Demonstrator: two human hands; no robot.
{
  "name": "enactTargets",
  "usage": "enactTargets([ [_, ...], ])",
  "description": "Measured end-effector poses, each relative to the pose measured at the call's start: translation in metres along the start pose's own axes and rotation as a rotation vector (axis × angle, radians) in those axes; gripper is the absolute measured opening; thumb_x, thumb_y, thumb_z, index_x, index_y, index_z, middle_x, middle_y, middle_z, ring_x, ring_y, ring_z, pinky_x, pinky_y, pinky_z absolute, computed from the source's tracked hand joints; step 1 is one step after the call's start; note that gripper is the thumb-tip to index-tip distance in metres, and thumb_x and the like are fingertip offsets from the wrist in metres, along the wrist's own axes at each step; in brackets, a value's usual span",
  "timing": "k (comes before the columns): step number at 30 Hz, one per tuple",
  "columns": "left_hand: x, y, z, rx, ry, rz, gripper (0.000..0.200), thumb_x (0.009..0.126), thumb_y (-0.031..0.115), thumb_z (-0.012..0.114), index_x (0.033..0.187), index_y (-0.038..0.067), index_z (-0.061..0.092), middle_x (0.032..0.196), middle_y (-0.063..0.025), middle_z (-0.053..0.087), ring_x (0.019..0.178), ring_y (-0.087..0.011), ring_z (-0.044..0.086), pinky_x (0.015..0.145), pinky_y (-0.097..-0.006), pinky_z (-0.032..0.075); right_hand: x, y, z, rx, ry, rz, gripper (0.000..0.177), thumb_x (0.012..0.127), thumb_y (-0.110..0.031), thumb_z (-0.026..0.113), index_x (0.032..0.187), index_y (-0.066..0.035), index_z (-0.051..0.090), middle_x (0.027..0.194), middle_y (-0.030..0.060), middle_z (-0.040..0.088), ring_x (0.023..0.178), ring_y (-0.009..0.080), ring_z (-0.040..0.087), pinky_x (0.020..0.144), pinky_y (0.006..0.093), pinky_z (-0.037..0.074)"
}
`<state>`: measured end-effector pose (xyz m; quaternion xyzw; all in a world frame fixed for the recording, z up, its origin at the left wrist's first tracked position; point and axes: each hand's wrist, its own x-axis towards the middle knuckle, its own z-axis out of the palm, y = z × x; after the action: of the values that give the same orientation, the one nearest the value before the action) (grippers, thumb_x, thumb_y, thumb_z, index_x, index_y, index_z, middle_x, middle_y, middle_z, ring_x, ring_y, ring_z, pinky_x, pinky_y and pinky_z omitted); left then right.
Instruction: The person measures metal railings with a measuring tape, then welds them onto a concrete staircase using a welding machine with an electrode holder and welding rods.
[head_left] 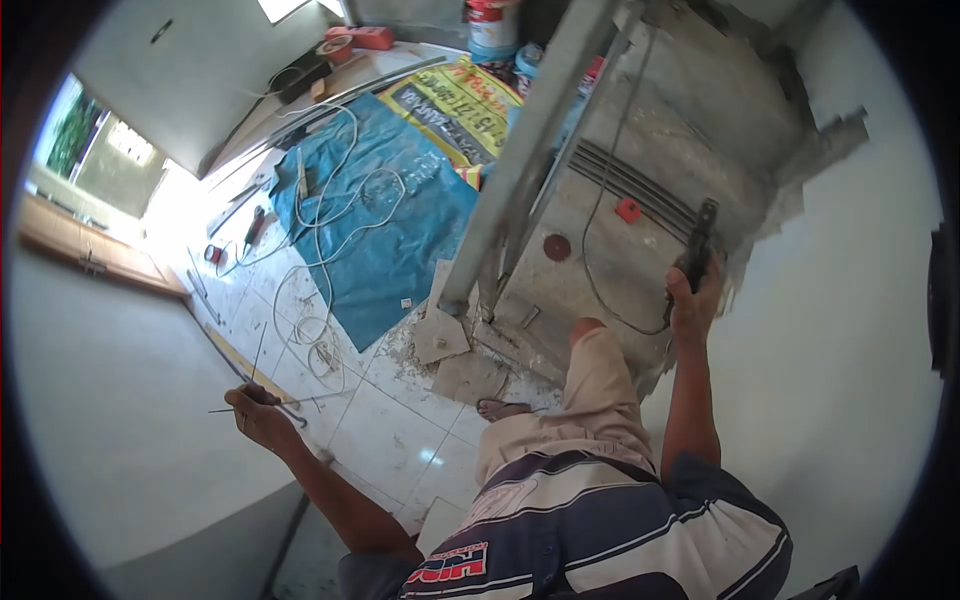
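Observation:
My left hand (258, 412), out at the lower left, is closed around several thin welding rods (262, 345) that stick out in different directions. On the right, my right hand (697, 300) grips a black welding electrode holder (702, 235) with its jaw end pointing up and away. A grey cable (590, 245) loops from near that hand over the concrete ledge (640, 280). No rod shows clearly in the holder's jaw. Close to the holder, a small red object (627, 209) and a dark red disc (557, 247) lie on the ledge.
A grey metal frame post (535, 150) slants up between the ledge and the floor. A blue tarp (370, 250) with white cord (335, 255) covers part of the tiles. Beyond are a yellow banner (460, 105) and a paint bucket (492, 30). Broken board pieces (440, 335) lie near my foot.

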<state>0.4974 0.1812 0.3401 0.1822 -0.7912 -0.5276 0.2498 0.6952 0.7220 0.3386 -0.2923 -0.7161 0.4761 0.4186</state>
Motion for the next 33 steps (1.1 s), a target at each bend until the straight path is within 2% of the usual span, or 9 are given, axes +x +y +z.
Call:
enactTargets([
  [2,-0.018,0.028,0.006,0.033,0.008,-0.038,0.063,0.111,0.057,0.031,0.071,0.009,0.038,0.068,0.0013,0.032,0.063,-0.0136,0.032,0.060,-0.0322,0.034,-0.023,0.002,-0.017,-0.059,-0.005,0.050,0.062,0.077,-0.053,0.082,0.109,-0.006,0.058,0.083,-0.0003,0.055,0.066,0.0094,0.054,0.060,0.0256,0.045],
  [5,-0.032,0.016,0.003,0.059,-0.060,0.181,0.061,0.111,0.056,0.031,0.073,0.009,0.041,0.071,0.0012,0.036,0.064,-0.0131,0.031,0.060,-0.0298,0.031,-0.052,0.005,-0.035,-0.076,-0.114,0.019,0.068,0.075,-0.044,0.087,0.122,-0.003,0.059,0.091,-0.0017,0.057,0.076,0.0083,0.054,0.069,0.0252,0.047],
  [9,-0.080,0.047,-0.003,0.020,-0.157,0.147,0.056,0.111,0.053,0.033,0.077,0.010,0.044,0.072,0.0023,0.036,0.063,-0.0111,0.030,0.059,-0.0272,0.029,-0.082,0.008,-0.052,0.001,-0.244,0.073,0.074,0.071,-0.040,0.090,0.126,-0.003,0.059,0.093,-0.0013,0.058,0.077,0.0079,0.054,0.068,0.0254,0.047],
  [13,-0.156,0.093,0.002,-0.265,-0.495,0.191,0.046,0.111,0.043,0.037,0.082,0.009,0.050,0.070,0.0050,0.036,0.060,-0.0053,0.031,0.055,-0.0237,0.026,-0.108,0.005,-0.084,0.056,-0.346,0.147,0.085,0.068,-0.039,0.093,0.134,-0.001,0.056,0.093,-0.0007,0.058,0.076,0.0075,0.054,0.066,0.0245,0.047],
  [17,-0.227,0.126,0.029,-0.147,-0.825,0.395,0.026,0.104,0.019,0.059,0.084,0.003,0.056,0.068,0.0027,0.043,0.060,-0.0058,0.037,0.054,-0.0260,0.029,-0.126,0.001,-0.118,0.136,-0.381,0.174,0.096,0.065,-0.043,0.094,0.138,0.001,0.052,0.093,-0.0004,0.059,0.075,0.0080,0.054,0.064,0.0247,0.047],
  [21,-0.282,0.164,0.063,-0.172,-0.953,0.768,0.022,0.100,0.009,0.062,0.081,-0.001,0.057,0.069,-0.0045,0.052,0.062,-0.0104,0.047,0.057,-0.0291,0.038,-0.131,-0.020,-0.141,0.088,-0.487,0.100,0.107,0.060,-0.053,0.096,0.141,-0.001,0.049,0.093,0.0002,0.061,0.074,0.0086,0.055,0.065,0.0259,0.048],
  [26,-0.306,0.201,0.072,-0.137,-1.142,0.384,0.024,0.100,0.015,0.068,0.082,0.001,0.061,0.071,0.0009,0.055,0.064,-0.0055,0.046,0.057,-0.0256,0.037,-0.128,-0.041,-0.146,0.065,-0.557,-0.003,0.106,0.054,-0.039,0.100,0.140,-0.003,0.050,0.090,-0.0019,0.054,0.073,0.0078,0.049,0.065,0.0253,0.045],
  [28,-0.305,0.209,0.079,-0.238,-1.236,0.496,0.025,0.100,0.021,0.072,0.085,0.002,0.064,0.071,0.0035,0.055,0.064,-0.0033,0.045,0.058,-0.0241,0.037,-0.117,-0.048,-0.151,-0.008,-0.545,-0.213,0.103,0.054,-0.035,0.098,0.139,-0.005,0.050,0.088,-0.0018,0.054,0.072,0.0090,0.049,0.065,0.0255,0.045],
  [33,-0.300,0.220,0.098,-0.246,-1.331,0.779,0.032,0.104,0.029,0.063,0.082,0.005,0.059,0.069,0.0020,0.050,0.064,-0.0058,0.043,0.057,-0.0253,0.034,-0.102,-0.066,-0.169,-0.116,-0.550,-0.257,0.098,0.054,-0.031,0.094,0.139,-0.007,0.051,0.090,-0.0007,0.058,0.073,0.0108,0.053,0.068,0.0265,0.049],
])
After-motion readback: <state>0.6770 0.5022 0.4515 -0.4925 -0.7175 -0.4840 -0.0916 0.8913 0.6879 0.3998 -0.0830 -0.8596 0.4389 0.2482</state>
